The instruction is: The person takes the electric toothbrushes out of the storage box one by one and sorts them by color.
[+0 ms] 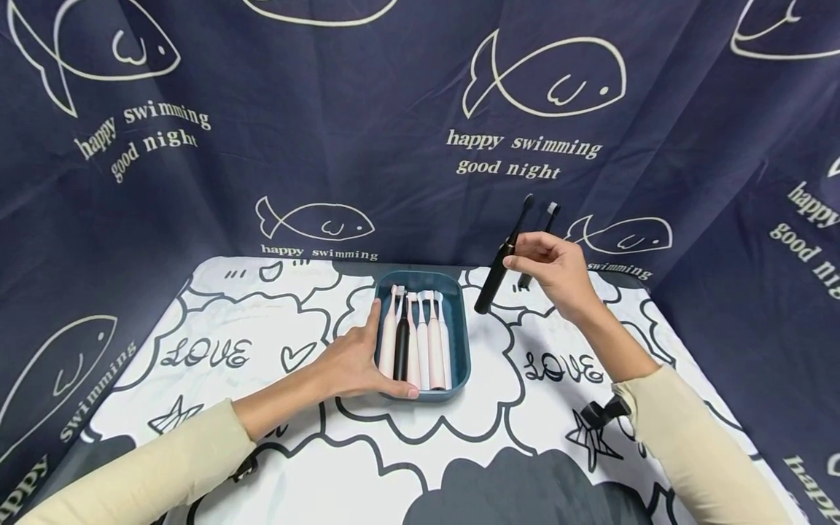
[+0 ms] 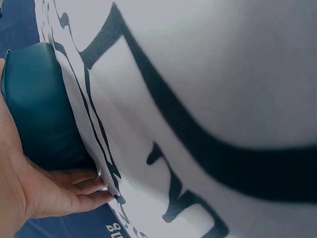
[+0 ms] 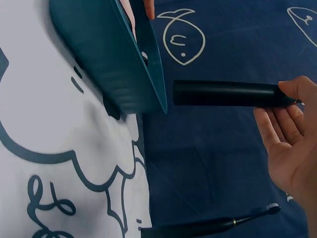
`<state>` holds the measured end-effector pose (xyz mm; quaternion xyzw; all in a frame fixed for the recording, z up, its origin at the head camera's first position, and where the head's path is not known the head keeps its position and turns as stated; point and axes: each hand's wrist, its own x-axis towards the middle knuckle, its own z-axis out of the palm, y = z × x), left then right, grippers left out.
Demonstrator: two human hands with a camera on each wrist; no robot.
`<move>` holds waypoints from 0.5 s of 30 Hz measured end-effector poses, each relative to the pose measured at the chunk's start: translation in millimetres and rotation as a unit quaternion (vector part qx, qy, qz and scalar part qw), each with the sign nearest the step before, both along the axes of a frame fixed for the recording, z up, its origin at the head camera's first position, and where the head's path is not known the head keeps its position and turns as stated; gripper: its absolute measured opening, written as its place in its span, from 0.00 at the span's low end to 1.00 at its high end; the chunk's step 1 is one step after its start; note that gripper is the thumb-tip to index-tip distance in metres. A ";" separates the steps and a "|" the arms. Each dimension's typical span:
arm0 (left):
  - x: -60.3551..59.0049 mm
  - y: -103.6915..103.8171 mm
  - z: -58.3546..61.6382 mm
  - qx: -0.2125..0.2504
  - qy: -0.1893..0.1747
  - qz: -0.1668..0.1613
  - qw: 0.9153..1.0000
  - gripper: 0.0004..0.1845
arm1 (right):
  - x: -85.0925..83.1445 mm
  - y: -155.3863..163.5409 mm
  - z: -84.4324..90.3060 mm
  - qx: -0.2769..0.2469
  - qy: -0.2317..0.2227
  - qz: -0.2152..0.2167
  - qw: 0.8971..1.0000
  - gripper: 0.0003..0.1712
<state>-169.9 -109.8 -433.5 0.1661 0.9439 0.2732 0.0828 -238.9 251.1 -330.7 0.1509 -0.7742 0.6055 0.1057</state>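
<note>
My right hand (image 1: 551, 270) pinches a black electric toothbrush (image 1: 494, 281) between thumb and fingers, tilted with its brush head up, to the right of a dark blue-green bin (image 1: 467, 343). In the right wrist view, the handle's bottom end points at the bin's rim. Behind that hand, a second black electric toothbrush (image 3: 198, 229) stands upright on the table. My left hand (image 1: 357, 361) rests spread against the bin's near left corner, thumb along the front rim and fingers along the left side. Inside the bin stand several pink and white electric toothbrushes (image 1: 433, 350) and a black one (image 1: 402, 346).
A white cloth (image 1: 249, 394) with black cloud outlines, stars and lettering covers the table. Dark blue curtains (image 1: 394, 131) printed with fish hang behind and at both sides, close to the table's back edge.
</note>
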 end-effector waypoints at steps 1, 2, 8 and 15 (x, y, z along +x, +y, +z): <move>0.0 0.1 0.2 0.001 0.000 0.000 1.000 0.97 | -0.3 1.9 0.3 -0.005 0.000 -0.002 1.000 0.15; 0.0 0.1 0.3 0.002 0.000 0.000 1.000 0.97 | -0.7 3.7 0.5 -0.007 0.000 -0.006 1.000 0.15; 0.2 -0.6 0.7 0.008 0.000 -0.004 1.000 0.97 | -3.6 14.7 1.1 -0.024 -0.003 -0.026 0.999 0.17; 0.9 -1.2 1.3 0.011 -0.008 -0.007 1.000 0.96 | -8.3 27.6 -1.9 -0.059 -0.003 -0.037 0.998 0.17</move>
